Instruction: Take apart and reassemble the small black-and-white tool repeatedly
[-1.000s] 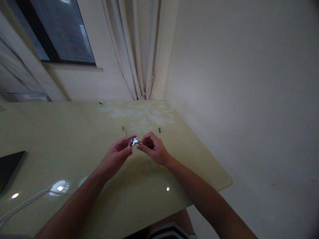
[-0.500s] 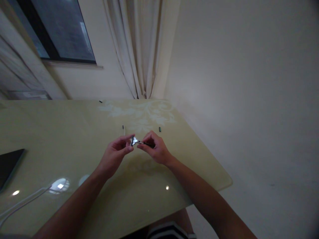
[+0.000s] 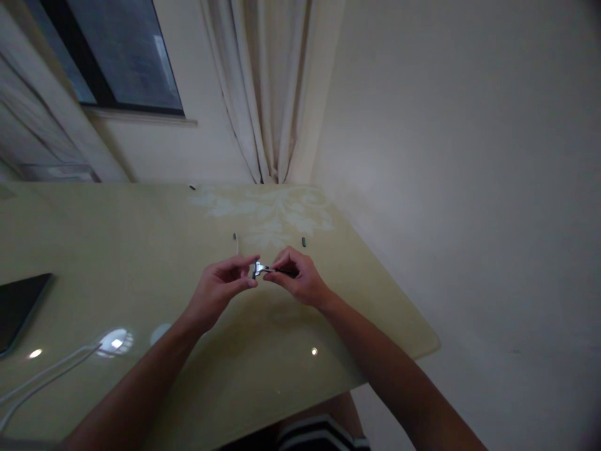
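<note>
A razor [image 3: 263, 269] with a shiny silver neck and a dark handle is held crosswise above the table between my two hands. My left hand [image 3: 220, 285] pinches the razor's head, thumb at its near end and a fingertip at its far end. Closed around the handle is my right hand [image 3: 300, 275], which hides most of it. Just beyond the right hand lies a small dark rectangular piece [image 3: 303, 242], perhaps a blade cartridge. Behind the left hand is a thin white item with a dark tip [image 3: 235, 238], its lower part hidden.
The glossy yellowish table [image 3: 338, 326] has a rounded right corner near the wall. A dark flat device [image 3: 23, 307] lies at the left, with white cables [image 3: 51, 376] nearer me. A tiny black piece [image 3: 192, 187] sits at the back edge, below the window and curtain [image 3: 263, 94].
Both hands and the razor have shifted slightly right in view, along with a small camera movement. The grip on the razor looks the same.
</note>
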Available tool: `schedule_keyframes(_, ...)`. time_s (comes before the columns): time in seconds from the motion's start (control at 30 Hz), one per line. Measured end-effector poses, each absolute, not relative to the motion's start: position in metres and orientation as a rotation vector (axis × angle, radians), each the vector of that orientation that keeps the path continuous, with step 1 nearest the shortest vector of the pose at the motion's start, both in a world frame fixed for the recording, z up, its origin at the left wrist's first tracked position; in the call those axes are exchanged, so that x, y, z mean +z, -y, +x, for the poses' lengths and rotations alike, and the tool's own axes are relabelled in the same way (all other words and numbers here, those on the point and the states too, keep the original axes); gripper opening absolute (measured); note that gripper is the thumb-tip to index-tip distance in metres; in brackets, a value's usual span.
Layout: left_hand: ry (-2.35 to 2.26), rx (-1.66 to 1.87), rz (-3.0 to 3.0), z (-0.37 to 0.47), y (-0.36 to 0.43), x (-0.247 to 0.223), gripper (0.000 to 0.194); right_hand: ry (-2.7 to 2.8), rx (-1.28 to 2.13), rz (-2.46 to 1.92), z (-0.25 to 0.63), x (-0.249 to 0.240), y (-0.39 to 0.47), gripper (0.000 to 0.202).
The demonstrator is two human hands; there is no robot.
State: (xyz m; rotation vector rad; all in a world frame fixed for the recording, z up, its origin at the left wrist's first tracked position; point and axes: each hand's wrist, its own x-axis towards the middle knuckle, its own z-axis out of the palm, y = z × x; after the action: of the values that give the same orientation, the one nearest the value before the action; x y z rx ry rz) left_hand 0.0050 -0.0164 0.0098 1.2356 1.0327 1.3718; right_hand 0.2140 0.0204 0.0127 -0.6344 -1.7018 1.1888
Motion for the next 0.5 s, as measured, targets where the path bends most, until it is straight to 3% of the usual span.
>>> schedule_keyframes(0.37,-1.031,1.4,1.362,0.016,0.021,0.016,0.041,1.64,1.207,-0.696,0.215,0.013,-0.025,0.041)
schedule_keyframes(0.5,-1.125,1.361,1.479,0.006,0.014,0.014,0.064,1.583,1.173,-0.754,0.219,0.014,-0.039,0.039)
